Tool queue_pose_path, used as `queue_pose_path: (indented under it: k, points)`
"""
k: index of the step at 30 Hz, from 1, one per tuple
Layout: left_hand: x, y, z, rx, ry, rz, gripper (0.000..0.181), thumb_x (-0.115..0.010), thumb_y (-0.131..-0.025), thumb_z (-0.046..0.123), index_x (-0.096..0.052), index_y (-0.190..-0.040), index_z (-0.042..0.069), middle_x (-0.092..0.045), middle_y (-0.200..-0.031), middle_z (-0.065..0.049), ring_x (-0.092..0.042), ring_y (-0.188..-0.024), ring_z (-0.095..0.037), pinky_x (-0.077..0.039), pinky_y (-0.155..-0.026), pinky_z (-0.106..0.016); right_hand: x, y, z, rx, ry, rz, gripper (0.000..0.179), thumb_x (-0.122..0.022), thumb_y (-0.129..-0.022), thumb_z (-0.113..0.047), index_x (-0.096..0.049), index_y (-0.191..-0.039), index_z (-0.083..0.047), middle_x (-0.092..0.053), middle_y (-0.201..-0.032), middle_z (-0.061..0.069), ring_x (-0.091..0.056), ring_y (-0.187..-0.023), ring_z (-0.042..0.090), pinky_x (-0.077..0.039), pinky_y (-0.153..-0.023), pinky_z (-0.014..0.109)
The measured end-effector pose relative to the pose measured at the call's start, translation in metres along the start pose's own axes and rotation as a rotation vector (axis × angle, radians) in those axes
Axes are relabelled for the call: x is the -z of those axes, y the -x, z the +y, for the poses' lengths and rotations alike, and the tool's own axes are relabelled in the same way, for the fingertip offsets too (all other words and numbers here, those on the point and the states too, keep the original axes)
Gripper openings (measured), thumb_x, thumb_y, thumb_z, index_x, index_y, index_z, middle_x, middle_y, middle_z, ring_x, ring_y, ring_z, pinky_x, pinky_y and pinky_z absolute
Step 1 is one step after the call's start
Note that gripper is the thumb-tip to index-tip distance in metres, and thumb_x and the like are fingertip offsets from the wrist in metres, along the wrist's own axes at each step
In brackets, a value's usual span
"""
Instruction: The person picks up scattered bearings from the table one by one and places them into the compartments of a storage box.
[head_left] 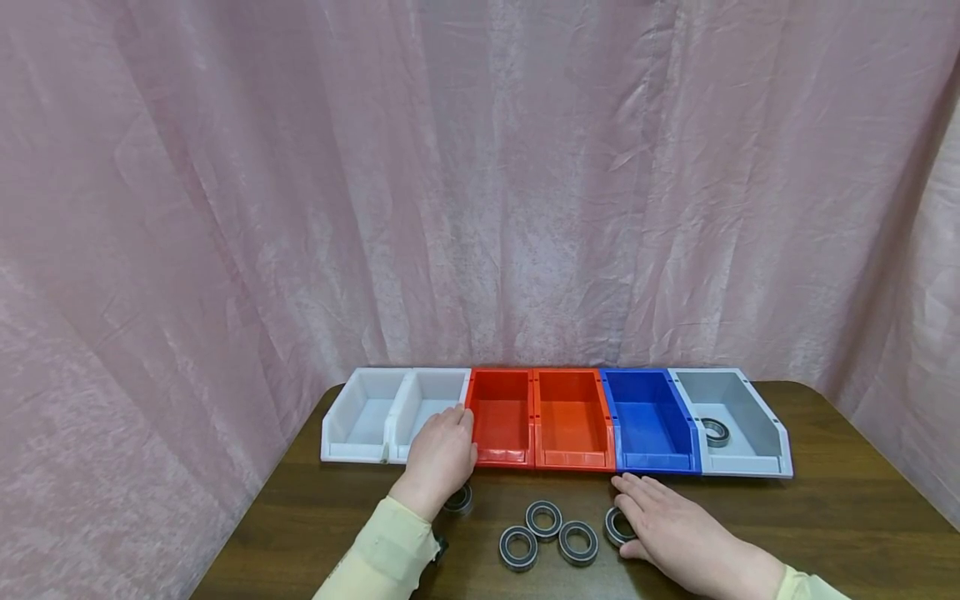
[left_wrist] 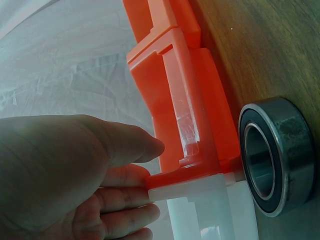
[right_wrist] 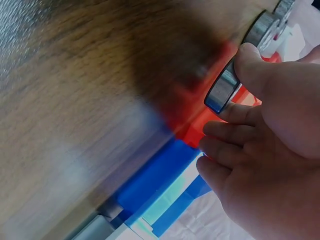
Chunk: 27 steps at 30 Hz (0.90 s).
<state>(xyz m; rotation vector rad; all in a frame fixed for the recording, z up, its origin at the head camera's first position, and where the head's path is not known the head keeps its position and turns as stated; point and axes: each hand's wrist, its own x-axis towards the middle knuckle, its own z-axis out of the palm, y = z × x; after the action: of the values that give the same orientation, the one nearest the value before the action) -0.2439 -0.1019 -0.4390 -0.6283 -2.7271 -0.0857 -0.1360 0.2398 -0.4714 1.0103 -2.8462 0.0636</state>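
My right hand (head_left: 671, 529) is over the table, its thumb and forefinger pinching the rim of a ball bearing (right_wrist: 225, 90) that lies flat there. The other fingers of that hand are extended toward the blue bin (head_left: 648, 417). My left hand (head_left: 441, 454) reaches over the front of the bins, where the second white bin (head_left: 401, 412) meets the red bin (head_left: 502, 457). Its fingers are fairly straight and hold nothing. Beside the left wrist, another bearing (left_wrist: 295, 155) lies on the table, partly hidden by the hand in the head view.
Several more bearings, including one close by (head_left: 518, 563), lie between the hands. A row of bins runs along the back: white (head_left: 354, 457), red, orange (head_left: 573, 460), blue and grey (head_left: 750, 467). One bearing (head_left: 716, 442) sits in the grey bin. Behind hangs a pink curtain (head_left: 480, 183).
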Motion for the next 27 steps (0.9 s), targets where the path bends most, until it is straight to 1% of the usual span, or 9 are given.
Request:
queue_pose_path:
  k: [6, 8, 13, 15, 20, 22, 27]
  points:
    - [0.000, 0.000, 0.000, 0.002, 0.002, 0.000, 0.050, -0.093, -0.089, 0.023, -0.073, -0.127, -0.003, -0.075, -0.124, -0.019, -0.071, -0.107, -0.032, -0.061, -0.099, -0.044, 0.009, 0.001, -0.002, -0.035, -0.055, -0.069, 0.059, -0.079, -0.101, -0.044, -0.068, -0.138, 0.000, -0.061, -0.154, 0.022, -0.058, -0.144, 0.043, -0.049, -0.116, 0.061]
    - [0.000, 0.000, 0.000, 0.006, 0.005, 0.000, 0.051, -0.094, -0.088, 0.023, -0.073, -0.127, -0.003, -0.075, -0.124, -0.019, -0.071, -0.106, -0.032, -0.061, -0.099, -0.044, 0.010, 0.001, -0.002, -0.035, -0.057, -0.075, 0.060, -0.079, -0.101, -0.045, -0.068, -0.139, 0.000, -0.061, -0.155, 0.022, -0.057, -0.144, 0.043, -0.049, -0.116, 0.062]
    - [0.001, 0.000, 0.001, 0.012, 0.013, -0.005, 0.053, -0.094, -0.087, 0.023, -0.073, -0.128, -0.003, -0.075, -0.125, -0.019, -0.071, -0.107, -0.033, -0.061, -0.099, -0.045, 0.013, 0.002, -0.002, -0.023, -0.039, -0.052, 0.060, -0.079, -0.101, -0.046, -0.067, -0.138, -0.001, -0.061, -0.154, 0.023, -0.057, -0.144, 0.044, -0.049, -0.116, 0.061]
    - [0.000, 0.000, 0.001, 0.012, 0.013, -0.005, 0.052, -0.094, -0.087, 0.023, -0.073, -0.128, -0.003, -0.075, -0.126, -0.019, -0.071, -0.108, -0.033, -0.061, -0.099, -0.045, 0.014, 0.002, -0.002, -0.016, -0.026, -0.028, 0.059, -0.079, -0.101, -0.046, -0.068, -0.137, -0.001, -0.061, -0.154, 0.023, -0.058, -0.143, 0.044, -0.050, -0.115, 0.061]
    - [0.000, 0.000, 0.001, 0.010, 0.009, 0.000, 0.051, -0.094, -0.087, 0.022, -0.073, -0.126, -0.003, -0.075, -0.125, -0.020, -0.071, -0.108, -0.033, -0.062, -0.099, -0.045, 0.014, 0.005, -0.002, 0.026, 0.053, 0.086, 0.054, -0.082, -0.099, -0.045, -0.069, -0.129, -0.002, -0.065, -0.148, 0.025, -0.062, -0.138, 0.044, -0.053, -0.112, 0.059]
    - [0.000, 0.000, 0.001, 0.007, 0.007, 0.001, 0.050, -0.094, -0.088, 0.022, -0.074, -0.126, -0.002, -0.075, -0.125, -0.020, -0.071, -0.108, -0.034, -0.061, -0.099, -0.045, 0.015, 0.005, -0.002, 0.017, 0.053, 0.090, 0.054, -0.083, -0.098, -0.045, -0.070, -0.129, -0.003, -0.064, -0.149, 0.024, -0.062, -0.138, 0.044, -0.053, -0.112, 0.059]
    - [-0.001, -0.001, 0.000, 0.001, 0.004, 0.001, 0.049, -0.094, -0.088, 0.022, -0.073, -0.125, -0.003, -0.075, -0.125, -0.020, -0.071, -0.108, -0.034, -0.061, -0.100, -0.045, 0.022, 0.003, 0.001, -0.032, 0.026, 0.037, 0.058, -0.082, -0.098, -0.044, -0.069, -0.135, -0.001, -0.061, -0.154, 0.024, -0.058, -0.143, 0.044, -0.049, -0.116, 0.061]
